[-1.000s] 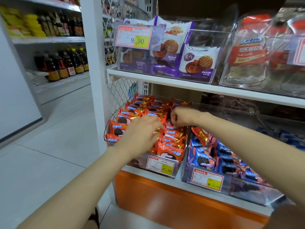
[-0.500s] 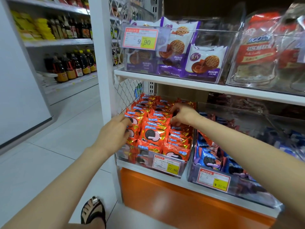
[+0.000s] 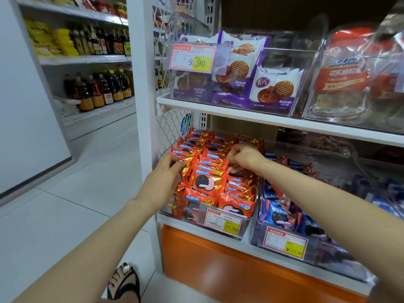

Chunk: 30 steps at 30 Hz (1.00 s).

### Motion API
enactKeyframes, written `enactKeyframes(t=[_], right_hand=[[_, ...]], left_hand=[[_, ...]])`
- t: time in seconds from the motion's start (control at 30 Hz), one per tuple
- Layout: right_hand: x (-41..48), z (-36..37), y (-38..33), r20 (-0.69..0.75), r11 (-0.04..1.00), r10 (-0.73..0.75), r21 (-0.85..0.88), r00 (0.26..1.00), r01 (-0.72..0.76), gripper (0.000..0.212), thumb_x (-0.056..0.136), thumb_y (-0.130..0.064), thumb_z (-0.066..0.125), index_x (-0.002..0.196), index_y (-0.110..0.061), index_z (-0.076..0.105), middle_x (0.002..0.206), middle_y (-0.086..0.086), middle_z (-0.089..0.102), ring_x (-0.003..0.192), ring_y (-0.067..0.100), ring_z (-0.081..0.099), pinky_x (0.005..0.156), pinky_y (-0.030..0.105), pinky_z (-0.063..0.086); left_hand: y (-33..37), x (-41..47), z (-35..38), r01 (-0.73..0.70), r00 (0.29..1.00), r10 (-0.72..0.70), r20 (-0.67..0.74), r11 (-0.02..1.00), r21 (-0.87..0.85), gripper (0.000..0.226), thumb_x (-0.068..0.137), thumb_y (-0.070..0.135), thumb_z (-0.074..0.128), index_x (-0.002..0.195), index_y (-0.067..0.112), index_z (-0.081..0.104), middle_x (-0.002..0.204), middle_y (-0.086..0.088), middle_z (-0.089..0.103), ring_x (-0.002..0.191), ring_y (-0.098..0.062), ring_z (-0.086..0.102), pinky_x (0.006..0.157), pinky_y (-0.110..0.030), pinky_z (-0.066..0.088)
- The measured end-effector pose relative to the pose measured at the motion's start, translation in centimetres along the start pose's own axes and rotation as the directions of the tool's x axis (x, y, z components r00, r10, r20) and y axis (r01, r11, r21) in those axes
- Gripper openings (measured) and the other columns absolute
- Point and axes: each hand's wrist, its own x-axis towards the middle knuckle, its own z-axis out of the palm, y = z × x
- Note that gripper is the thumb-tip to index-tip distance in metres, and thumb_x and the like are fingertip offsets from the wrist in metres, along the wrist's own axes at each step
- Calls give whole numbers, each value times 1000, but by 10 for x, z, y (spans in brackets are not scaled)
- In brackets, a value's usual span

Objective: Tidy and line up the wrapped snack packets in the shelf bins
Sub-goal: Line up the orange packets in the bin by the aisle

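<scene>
The left hand [image 3: 164,180] curls its fingers round a red snack packet [image 3: 181,166] in the left row. At 3 o'clock from it, the right hand [image 3: 246,158] pinches another packet's foil edge. Both packets lie in the clear bin [image 3: 246,229] on the lower shelf. A wire mesh panel [image 3: 172,125] crowds in at 11 o'clock, the upper shelf [image 3: 262,119] overhangs at 12, and blue packets [image 3: 282,215] sit at 3 o'clock.

Left hand [image 3: 163,179] curled; right hand [image 3: 245,159] curled
</scene>
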Motion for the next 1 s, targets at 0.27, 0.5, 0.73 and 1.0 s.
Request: enactKeyframes(t=[0.27,0.5,0.73,1.0], right_hand=[[-4,3,6,1,998,-67,-13,998,67,14,95,-4,51,83,-11,52,76,11,64,63,15,65,63,26,57],[-4,-4,3,56,998,-46,-34,997,48,10,95,-4,49,103,-6,55,76,9,62,64,13,63,63,24,55],[-7,-14,7,81,984,-119,-125,990,129,19,94,-1,49,112,0,56,90,13,63,83,26,67,82,36,55],[0,-43,10,-127,940,-269,-251,955,232,23,93,1,47,101,-13,63,102,6,66,79,13,60,60,14,48]], left_hand=[[-1,14,-5,-13,998,11,-64,1000,-28,21,93,11,50,112,8,58,123,-8,49,108,-26,52,79,-32,45],[-1,5,-1,-12,1000,12,-1,1000,28,30,94,17,53,123,11,52,131,-6,45,121,-23,45,84,-37,50],[-1,7,-2,102,995,-101,-20,993,64,35,96,20,47,129,11,45,135,-8,41,120,-23,46,84,-33,47],[6,16,-15,26,999,-22,-40,994,108,32,95,16,48,126,10,51,130,-8,45,118,-26,46,85,-39,48]])
